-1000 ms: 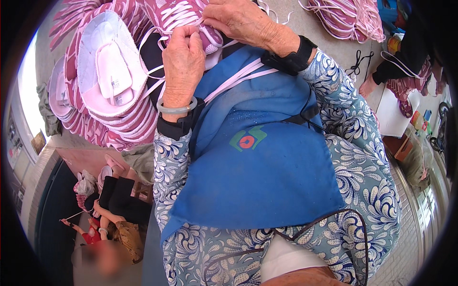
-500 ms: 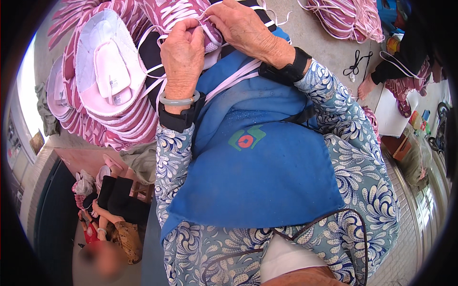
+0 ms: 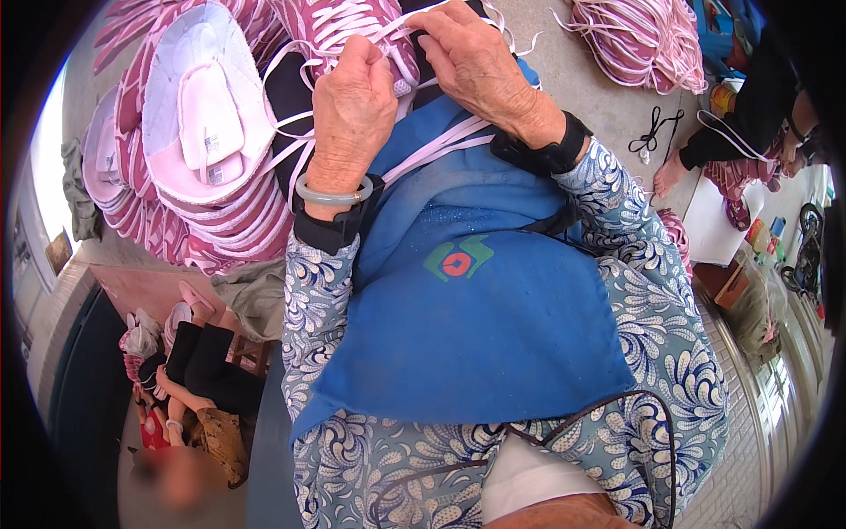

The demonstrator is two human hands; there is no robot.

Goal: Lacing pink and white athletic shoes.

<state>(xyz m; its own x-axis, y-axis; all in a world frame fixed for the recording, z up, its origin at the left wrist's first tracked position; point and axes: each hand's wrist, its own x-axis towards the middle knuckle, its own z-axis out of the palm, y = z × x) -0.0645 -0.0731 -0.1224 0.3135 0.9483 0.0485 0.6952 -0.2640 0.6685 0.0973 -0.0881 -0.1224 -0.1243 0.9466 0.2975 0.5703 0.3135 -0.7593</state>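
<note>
A pink-and-white shoe upper (image 3: pixel 304 19) with crisscrossed white laces lies at the top, over my lap. My left hand (image 3: pixel 352 119) is closed in a pinch at its near end, seemingly on a white shoelace. Just to the right, the bent fingers of my right hand (image 3: pixel 493 79) grip a white lace (image 3: pixel 394 26) stretched across the upper. Loose lace (image 3: pixel 295 119) loops beside my left wrist, and more strands (image 3: pixel 441 145) run over the blue apron (image 3: pixel 476 335).
Stacked pink uppers (image 3: pixel 211 132) with pale linings stand at my left. A laced pink bundle (image 3: pixel 636 44) lies on the floor at the far right, near a black cord (image 3: pixel 656 132). One person (image 3: pixel 207 366) sits at lower left; another person's foot (image 3: pixel 670 176) shows at right.
My right hand has shifted slightly right and down, and my left hand slightly right. The lace across the upper shows more plainly between them. The person at right now shows a hand.
</note>
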